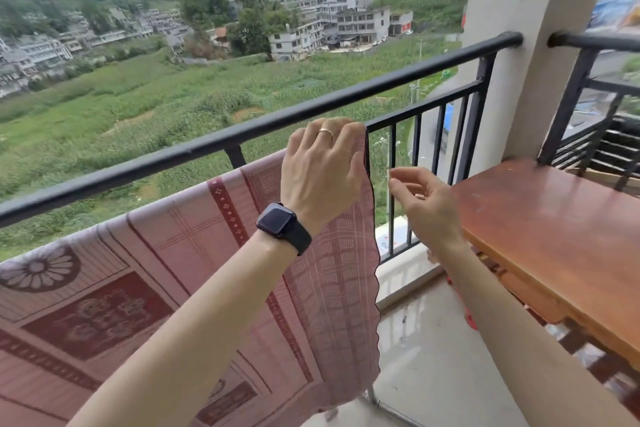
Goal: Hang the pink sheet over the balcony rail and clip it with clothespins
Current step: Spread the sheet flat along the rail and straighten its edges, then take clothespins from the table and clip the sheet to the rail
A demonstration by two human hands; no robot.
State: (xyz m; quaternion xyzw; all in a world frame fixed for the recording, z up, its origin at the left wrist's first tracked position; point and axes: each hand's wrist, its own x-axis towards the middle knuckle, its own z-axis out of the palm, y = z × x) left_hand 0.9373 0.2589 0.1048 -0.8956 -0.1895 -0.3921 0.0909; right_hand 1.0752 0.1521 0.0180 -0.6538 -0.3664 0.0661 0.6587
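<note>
My left hand (320, 163) pinches the pink sheet (180, 274) mid-frame; right hand (420, 204) half-curled, empty. No clips yet — wind could pull it off the rail (138, 163).

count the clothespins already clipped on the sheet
0. None shows on the pink sheet or the rail. The left hand grips the sheet's corner; the right hand looks empty, though its curled fingers could hide something small.

two hands (322, 166), one pink sheet (138, 288), one rail (207, 146), one wooden table (554, 236), one wristwatch (280, 222).
</note>
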